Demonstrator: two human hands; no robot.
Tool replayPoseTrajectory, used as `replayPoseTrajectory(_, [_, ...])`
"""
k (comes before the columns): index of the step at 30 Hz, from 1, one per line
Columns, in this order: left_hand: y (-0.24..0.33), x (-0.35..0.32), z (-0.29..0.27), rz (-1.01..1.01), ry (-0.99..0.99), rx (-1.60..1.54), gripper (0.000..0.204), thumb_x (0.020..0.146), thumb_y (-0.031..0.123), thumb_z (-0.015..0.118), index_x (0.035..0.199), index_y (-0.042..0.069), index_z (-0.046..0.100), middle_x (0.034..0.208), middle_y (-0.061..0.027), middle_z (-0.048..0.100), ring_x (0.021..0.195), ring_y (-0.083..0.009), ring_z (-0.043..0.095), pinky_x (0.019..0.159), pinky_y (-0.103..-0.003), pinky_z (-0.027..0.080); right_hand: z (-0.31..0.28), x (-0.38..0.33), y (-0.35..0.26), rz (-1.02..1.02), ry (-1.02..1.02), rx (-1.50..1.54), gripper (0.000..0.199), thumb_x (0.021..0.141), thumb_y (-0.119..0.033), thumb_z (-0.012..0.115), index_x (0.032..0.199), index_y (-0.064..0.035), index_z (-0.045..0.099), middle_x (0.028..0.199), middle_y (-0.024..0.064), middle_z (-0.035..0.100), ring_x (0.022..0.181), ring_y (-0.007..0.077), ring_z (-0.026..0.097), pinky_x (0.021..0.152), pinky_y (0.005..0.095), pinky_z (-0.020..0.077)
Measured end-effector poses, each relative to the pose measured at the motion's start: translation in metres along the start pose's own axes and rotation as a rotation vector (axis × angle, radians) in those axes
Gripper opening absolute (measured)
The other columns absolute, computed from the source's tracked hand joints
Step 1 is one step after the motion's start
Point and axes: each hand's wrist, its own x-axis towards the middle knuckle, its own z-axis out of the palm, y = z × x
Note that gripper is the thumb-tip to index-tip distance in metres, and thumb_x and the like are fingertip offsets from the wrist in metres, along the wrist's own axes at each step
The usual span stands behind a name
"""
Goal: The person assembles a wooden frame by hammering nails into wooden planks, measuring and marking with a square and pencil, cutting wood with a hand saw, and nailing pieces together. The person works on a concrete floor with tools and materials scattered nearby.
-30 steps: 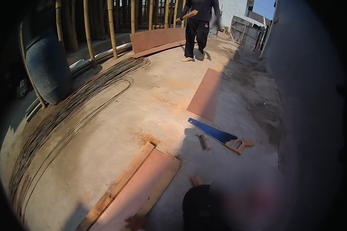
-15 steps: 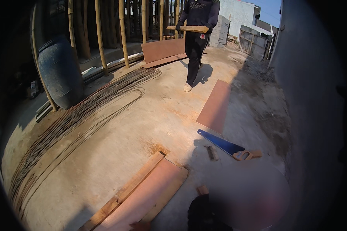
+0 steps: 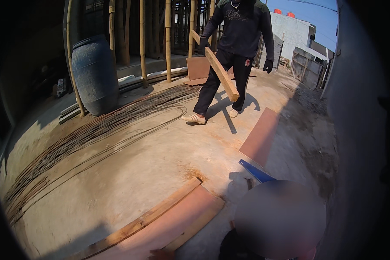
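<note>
on the concrete floor lie steel rods and a reddish board; own fingers unseen, cannot tell.

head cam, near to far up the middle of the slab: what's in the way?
Reddish board with timber strips → bare concrete slab → co-worker's front shoe → wooden plank carried by the co-worker → reddish panel on the ground → bamboo poles.

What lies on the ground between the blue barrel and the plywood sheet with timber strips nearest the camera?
In the head view, a long bundle of steel rods crosses bare concrete between blue barrel and plywood sheet.
</note>
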Motion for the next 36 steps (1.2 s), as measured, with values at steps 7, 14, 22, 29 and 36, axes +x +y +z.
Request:
replayPoseTrajectory(7, [0.007, -0.026, -0.025, -0.054, -0.036, -0.159, 0.118, 0.074, 0.074, 0.062, 0.153, -0.006, 0.027, 0.160, -0.0288, 0.021, 0.141, -0.0632, 0.018, 0.118, -0.060, 0.025, -0.004, 0.009, -0.010, -0.039, 0.004, 0.008, 0.042, 0.092, -0.033, 0.065, 0.121, -0.0027, 0.061, 0.117, 0.0168, 0.067, 0.104, 0.0365, 0.068, 0.091, 0.0463, 0.0537])
replayPoseTrajectory(14, [0.015, -0.032, -0.030, -0.092, 0.015, -0.177, 0.114, 0.073, 0.066, 0.070, 0.152, -0.007, 0.030, 0.161, -0.0240, 0.021, 0.141, -0.0607, 0.019, 0.113, -0.056, 0.037, 0.001, 0.019, 0.002, -0.114, 0.019, 0.082, 0.043, 0.091, -0.033, 0.066, 0.121, -0.0023, 0.061, 0.118, 0.0168, 0.066, 0.104, 0.0364, 0.068, 0.091, 0.0463, 0.0536])
replayPoseTrajectory(22, [0.006, -0.013, -0.008, -0.077, 0.045, -0.109, 0.109, 0.076, 0.062, 0.071, 0.149, -0.009, 0.031, 0.157, -0.0272, 0.024, 0.137, -0.0638, 0.024, 0.105, -0.056, 0.047, -0.004, 0.041, -0.005, -0.363, 0.046, 0.381, 0.044, 0.091, -0.033, 0.067, 0.121, -0.0019, 0.061, 0.119, 0.0168, 0.066, 0.103, 0.0363, 0.068, 0.091, 0.0463, 0.0535])
replayPoseTrajectory(29, [-0.010, -0.011, -0.002, 0.059, 0.067, -0.083, 0.101, 0.075, 0.060, 0.073, 0.144, -0.006, 0.038, 0.155, -0.0264, 0.031, 0.135, -0.0618, 0.032, 0.109, -0.059, 0.041, -0.013, 0.070, -0.051, -0.381, 0.061, 0.380, 0.049, 0.085, -0.032, 0.073, 0.123, -0.0032, 0.061, 0.124, 0.0202, 0.062, 0.113, 0.0377, 0.062, 0.098, 0.0465, 0.0496])
replayPoseTrajectory(36, [-0.048, 0.005, -0.016, 0.369, 0.149, -0.053, 0.058, 0.082, 0.045, 0.068, 0.111, -0.005, 0.063, 0.116, -0.0297, 0.063, 0.113, -0.0395, 0.061, 0.096, -0.045, 0.047, -0.002, 0.085, -0.048, -0.441, 0.060, 0.108, 0.064, 0.082, -0.027, 0.076, 0.137, -0.0049, 0.050, 0.137, 0.0240, 0.052, 0.124, 0.0439, 0.053, 0.103, 0.0492, 0.0464])
